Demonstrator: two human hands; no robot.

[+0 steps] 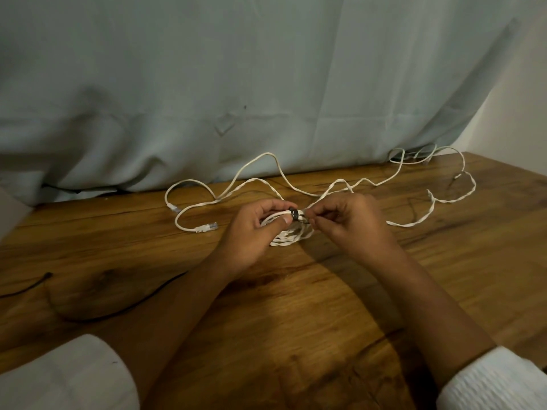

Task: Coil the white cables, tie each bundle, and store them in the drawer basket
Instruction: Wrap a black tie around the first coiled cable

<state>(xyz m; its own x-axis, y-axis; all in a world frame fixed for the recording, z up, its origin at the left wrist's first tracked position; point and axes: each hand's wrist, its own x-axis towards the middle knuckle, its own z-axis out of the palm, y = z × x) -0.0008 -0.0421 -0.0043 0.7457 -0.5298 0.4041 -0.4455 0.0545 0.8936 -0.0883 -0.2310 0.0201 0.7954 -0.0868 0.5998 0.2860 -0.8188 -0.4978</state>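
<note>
A coiled bundle of white cable [288, 235] sits just above the wooden table [296, 306] at the middle. My left hand [254, 229] grips the coil from the left, thumb on top. A black tie [294, 214] wraps the top of the coil. My right hand [346, 220] pinches the tie's end at the coil's right side. A loose white network cable [236, 179] snakes over the table behind, its plug [207, 227] lying left of my left hand. A twisted white cable [450, 199] trails off to the right.
A pale curtain [266, 84] hangs along the table's back edge. A thin black cord [118, 312] curves over the table at the near left. More cable loops [414, 155] lie at the back right by the curtain.
</note>
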